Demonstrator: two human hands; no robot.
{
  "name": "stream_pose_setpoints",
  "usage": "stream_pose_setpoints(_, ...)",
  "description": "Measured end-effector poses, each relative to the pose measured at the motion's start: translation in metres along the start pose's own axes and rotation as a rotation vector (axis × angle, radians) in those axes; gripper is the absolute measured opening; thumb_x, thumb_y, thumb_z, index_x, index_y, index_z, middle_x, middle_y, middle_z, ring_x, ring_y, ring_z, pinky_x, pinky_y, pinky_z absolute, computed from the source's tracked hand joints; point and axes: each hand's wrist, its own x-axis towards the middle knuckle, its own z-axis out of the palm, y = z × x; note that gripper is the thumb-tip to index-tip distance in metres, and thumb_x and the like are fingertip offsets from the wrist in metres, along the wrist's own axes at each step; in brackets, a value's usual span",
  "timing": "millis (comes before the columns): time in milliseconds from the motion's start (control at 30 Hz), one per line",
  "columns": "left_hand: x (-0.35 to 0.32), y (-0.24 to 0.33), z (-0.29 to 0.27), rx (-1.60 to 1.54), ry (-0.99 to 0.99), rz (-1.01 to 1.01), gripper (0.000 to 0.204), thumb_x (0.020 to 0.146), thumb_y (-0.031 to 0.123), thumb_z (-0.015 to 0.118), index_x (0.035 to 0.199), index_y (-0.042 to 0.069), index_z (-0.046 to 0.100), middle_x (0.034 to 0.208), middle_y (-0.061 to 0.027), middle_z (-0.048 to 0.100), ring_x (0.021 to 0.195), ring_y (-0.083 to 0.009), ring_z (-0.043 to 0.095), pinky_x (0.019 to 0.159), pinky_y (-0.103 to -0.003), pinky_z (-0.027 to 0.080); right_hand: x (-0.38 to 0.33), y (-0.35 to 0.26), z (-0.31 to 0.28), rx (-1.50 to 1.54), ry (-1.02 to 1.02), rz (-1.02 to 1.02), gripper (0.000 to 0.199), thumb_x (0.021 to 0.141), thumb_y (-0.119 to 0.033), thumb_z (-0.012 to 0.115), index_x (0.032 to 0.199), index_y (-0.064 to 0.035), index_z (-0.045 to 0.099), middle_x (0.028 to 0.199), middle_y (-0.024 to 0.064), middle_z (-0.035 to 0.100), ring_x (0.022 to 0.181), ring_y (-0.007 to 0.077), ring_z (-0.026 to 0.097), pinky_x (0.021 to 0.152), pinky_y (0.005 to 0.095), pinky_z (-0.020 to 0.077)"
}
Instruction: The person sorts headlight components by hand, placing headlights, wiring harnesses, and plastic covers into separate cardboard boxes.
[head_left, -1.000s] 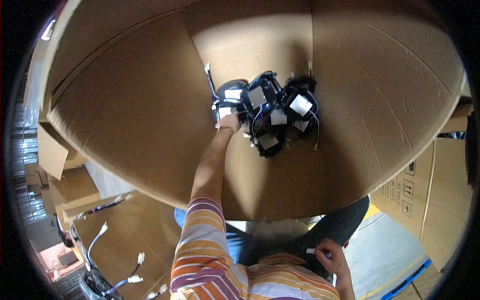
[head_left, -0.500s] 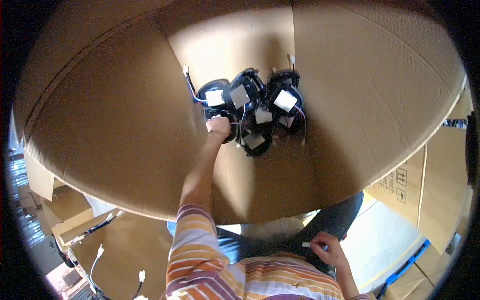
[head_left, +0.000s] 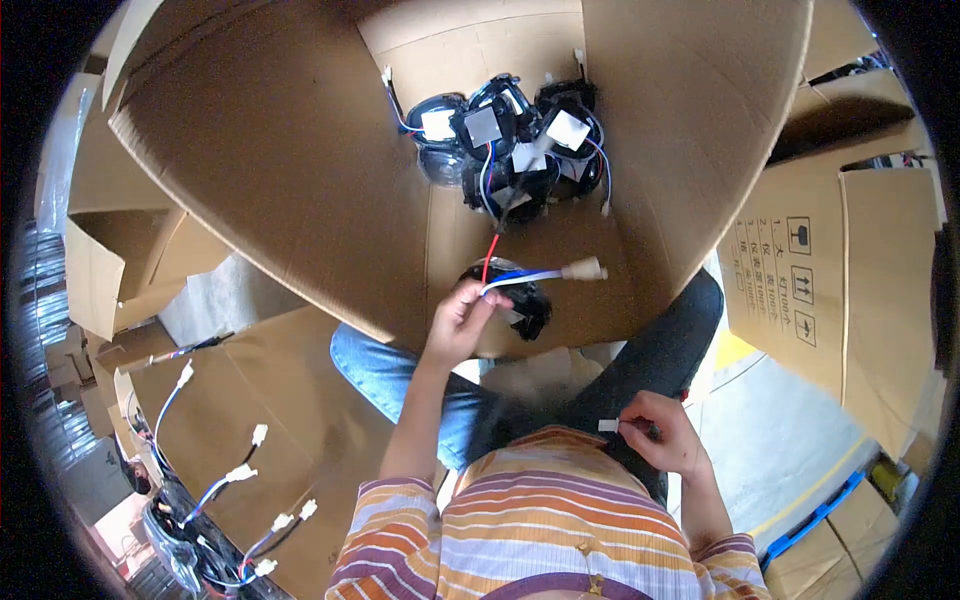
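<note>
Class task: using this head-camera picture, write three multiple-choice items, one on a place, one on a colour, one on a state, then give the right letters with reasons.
1. Where does the heap of black parts lie?
A. in the cardboard box
B. on the lap
C. on a shelf

2. Which wire colours leave the black part in the left hand?
A. green, yellow
B. red, blue, white
C. orange only

3. What is the right hand doing?
A. lying flat and open
B. gripping the box flap
C. pinching a small white connector

Answers: 1 A, the heap sits deep inside the box; 2 B, those colours show; 3 C, the fingers close on it.
</note>
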Motion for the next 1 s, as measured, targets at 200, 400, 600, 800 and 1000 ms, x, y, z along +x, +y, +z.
stream_pose_setpoints(200,-0.050,0.043,0.033,-0.124,-0.065,-0.180,0.018,0.086,0.011,0.036,0.099,0.002,0.045,0.065,0.0001,0.046,0.059,-0.0053,0.040,0.056,-0.018,0.036,-0.011,-0.014,0.010,-0.041,-0.030,-0.116,0.008,0.065,-0.007,0.056,0.070,-0.0016,0.054,0.062,0.0104,0.050,0.056,0.0244,0.052,0.051,0.0310,0.0406)
stream_pose_setpoints(400,-0.084,0.054,0.036,-0.212,-0.215,-0.161,0.019,0.084,0.010,0.041,0.099,0.001,0.048,0.066,0.0005,0.045,0.058,-0.0042,0.040,0.052,-0.017,0.034,-0.014,-0.023,0.015,-0.038,-0.024,-0.160,0.007,0.065,-0.006,0.056,0.069,-0.0011,0.054,0.060,0.0098,0.049,0.054,0.0211,0.050,0.048,0.0282,0.0395)
stream_pose_setpoints(600,-0.099,0.063,0.042,-0.248,-0.306,-0.164,0.015,0.080,0.006,0.047,0.094,-0.001,0.052,0.069,-0.0016,0.050,0.058,-0.0054,0.045,0.051,-0.018,0.038,-0.019,-0.021,0.012,0.015,0.042,-0.200,0.006,0.065,-0.004,0.057,0.069,-0.0017,0.054,0.062,0.0081,0.049,0.056,0.0207,0.049,0.050,0.0280,0.0384)
stream_pose_setpoints(800,-0.103,0.065,0.053,-0.325,-0.267,-0.052,0.010,0.078,-0.001,0.049,0.086,-0.004,0.053,0.076,-0.0050,0.054,0.063,-0.0075,0.049,0.057,-0.020,0.041,-0.030,-0.014,-0.002,0.046,0.093,-0.279,0.008,0.063,0.001,0.057,0.069,-0.0024,0.053,0.065,0.0077,0.050,0.059,0.0189,0.049,0.051,0.0267,0.0381)
stream_pose_setpoints(1000,-0.097,0.071,0.053,-0.062,-0.325,0.079,0.014,0.073,-0.007,0.049,0.087,-0.005,0.051,0.078,-0.0085,0.053,0.065,-0.0114,0.049,0.059,-0.021,0.041,-0.030,-0.018,-0.004,0.041,0.124,-0.271,0.008,0.064,0.002,0.056,0.070,-0.0019,0.052,0.064,0.0064,0.049,0.057,0.0168,0.048,0.050,0.0246,0.0377)
